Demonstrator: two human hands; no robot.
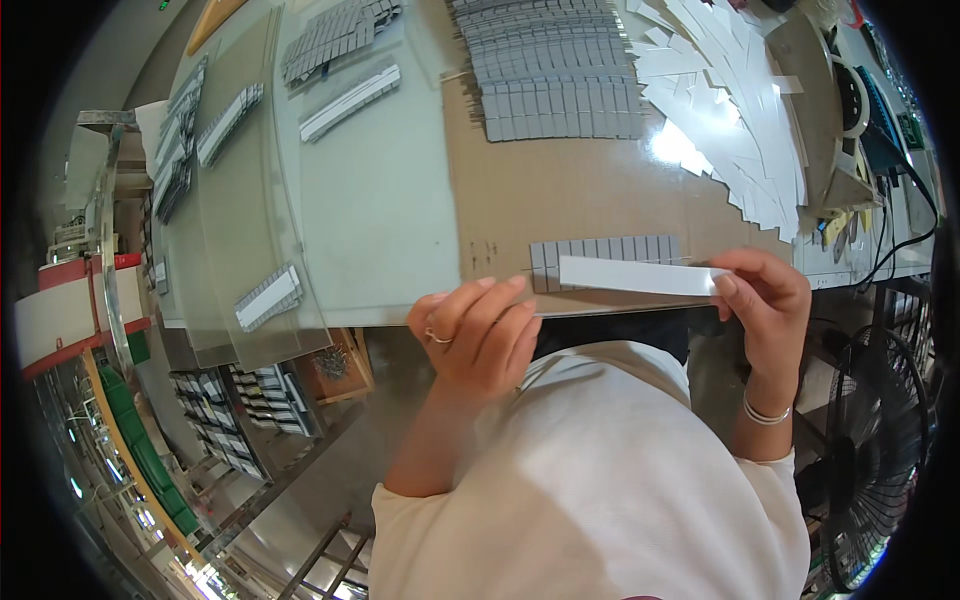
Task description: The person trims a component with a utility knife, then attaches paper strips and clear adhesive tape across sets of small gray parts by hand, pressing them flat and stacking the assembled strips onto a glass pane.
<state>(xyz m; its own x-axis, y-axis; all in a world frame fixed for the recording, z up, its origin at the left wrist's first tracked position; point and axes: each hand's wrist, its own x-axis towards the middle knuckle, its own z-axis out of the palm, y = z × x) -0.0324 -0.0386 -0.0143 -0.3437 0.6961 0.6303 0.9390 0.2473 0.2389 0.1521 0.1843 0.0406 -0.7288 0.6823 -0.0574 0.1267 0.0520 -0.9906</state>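
Observation:
My right hand (765, 300) pinches the right end of a long white strip (635, 275) between thumb and fingers. That strip is held over a row of grey segmented pieces (600, 247) at the table's front edge, covering part of it. My left hand (475, 335) is at the same edge, just left of the row. Its fingers are loosely bent and slightly apart, with nothing visible in them; its thumb is hidden.
Many grey segmented rows (560, 100) lie at the back of the brown board (540, 190). A heap of white strips (720, 90) spreads to their right. Glass sheets (230, 210) on the left carry grey rows topped with white strips (350, 103). A black fan (880, 450) stands at lower right.

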